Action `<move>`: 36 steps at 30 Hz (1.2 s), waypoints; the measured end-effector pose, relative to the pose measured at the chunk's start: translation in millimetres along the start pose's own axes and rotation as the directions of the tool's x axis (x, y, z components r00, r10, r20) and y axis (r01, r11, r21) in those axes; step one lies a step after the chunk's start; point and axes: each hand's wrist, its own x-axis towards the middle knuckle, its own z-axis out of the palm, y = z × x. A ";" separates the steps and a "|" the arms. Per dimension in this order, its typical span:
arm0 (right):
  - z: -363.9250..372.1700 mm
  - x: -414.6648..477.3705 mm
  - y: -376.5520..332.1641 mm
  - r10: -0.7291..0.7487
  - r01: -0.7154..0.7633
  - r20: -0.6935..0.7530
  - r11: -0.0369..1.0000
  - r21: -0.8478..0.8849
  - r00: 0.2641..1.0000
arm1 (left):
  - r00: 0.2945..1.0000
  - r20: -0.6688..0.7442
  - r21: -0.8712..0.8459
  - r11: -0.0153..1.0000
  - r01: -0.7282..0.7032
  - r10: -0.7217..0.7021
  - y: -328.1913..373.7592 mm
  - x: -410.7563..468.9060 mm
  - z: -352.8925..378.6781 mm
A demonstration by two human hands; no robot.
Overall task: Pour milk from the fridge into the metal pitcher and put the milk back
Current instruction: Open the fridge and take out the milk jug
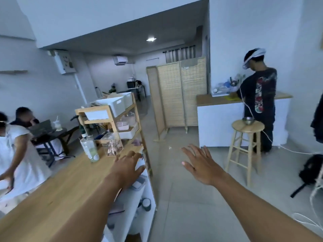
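Both hands are reaching out in front. The left hand (128, 165) is hanging over the right edge of the wooden counter (52, 194). Its fingers are straight and loose, and it is holding nothing. The right hand (201, 165) is hanging over the floor (183, 198). Its fingers are spread wide, and it is holding nothing too. The two hands are apart, and bare floor is showing between them.

The counter is running along the left side. Its right edge is sitting over white shelves (139, 198) that are facing the floor. A bottle (90, 148) is standing on the counter past the left hand, and a clear box (111, 144) is standing beside it. A wooden rack (108, 119) is standing at the far end of the counter.

A wide strip of grey floor is lying open between the counter and a stool (246, 145) on the right. A metal bowl (248, 120) is sitting on the stool. The stool is standing just beside a white counter (220, 123), where a person (260, 102) in a dark shirt is standing. A white cable (293, 151) is trailing along the floor there. A black bag (312, 169) is lying near the right edge. A folding screen (176, 95) is standing far ahead.

Two people (19, 151) are staying on the left of the counter.

I cannot tell where the milk, the fridge or the pitcher is.
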 end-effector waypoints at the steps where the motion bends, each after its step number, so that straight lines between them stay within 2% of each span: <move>1: -8.3 -6.3 22.5 0.044 -0.043 -0.016 0.999 0.004 0.999 | 0.999 -0.024 -0.002 0.999 -0.039 0.039 20.8 18.9 1.1; 5: -48.7 -39.8 112.9 0.205 -0.209 -0.068 0.975 -0.070 0.976 | 0.990 -0.050 0.016 0.991 -0.135 0.136 127.5 77.5 -4.6; 9: -92.0 -85.1 185.9 0.364 -0.373 -0.119 0.926 -0.061 0.924 | 0.958 -0.104 -0.054 0.960 -0.274 0.268 224.8 121.3 0.4; 11: -111.0 -121.3 231.2 0.467 -0.482 -0.164 0.873 -0.068 0.869 | 0.908 -0.136 -0.103 0.906 -0.411 0.397 291.0 148.0 4.9; 14: -125.5 -144.2 253.9 0.509 -0.525 -0.183 0.849 -0.054 0.841 | 0.876 -0.150 -0.121 0.871 -0.476 0.458 321.3 163.4 9.4; 16: -136.8 -166.4 269.3 0.584 -0.602 -0.181 0.796 -0.060 0.791 | 0.830 -0.168 -0.157 0.817 -0.555 0.532 356.9 177.2 17.9; 21: -164.3 -227.3 310.3 0.738 -0.767 -0.223 0.635 -0.087 0.637 | 0.678 -0.167 -0.238 0.638 -0.733 0.716 461.4 197.6 24.7; 22: -164.2 -231.0 312.6 0.752 -0.783 -0.230 0.615 -0.094 0.618 | 0.667 -0.150 -0.272 0.619 -0.737 0.730 468.4 197.4 23.8; 23: -169.7 -243.3 319.8 0.795 -0.830 -0.246 0.547 -0.107 0.555 | 0.609 -0.144 -0.289 0.556 -0.780 0.780 497.3 206.3 27.3; 26: -174.2 -258.6 330.5 0.840 -0.877 -0.252 0.461 -0.136 0.480 | 0.552 -0.158 -0.311 0.489 -0.815 0.819 528.8 213.8 27.9; 29: -183.0 -265.7 341.7 0.904 -0.937 -0.256 0.310 -0.158 0.342 | 0.438 -0.177 -0.297 0.377 -0.877 0.881 574.1 227.9 26.3; 36: -213.3 -272.1 351.0 0.910 -0.994 -0.403 0.082 -0.068 0.103 | 0.180 -0.263 -0.300 0.097 -0.949 0.948 671.1 258.1 -0.3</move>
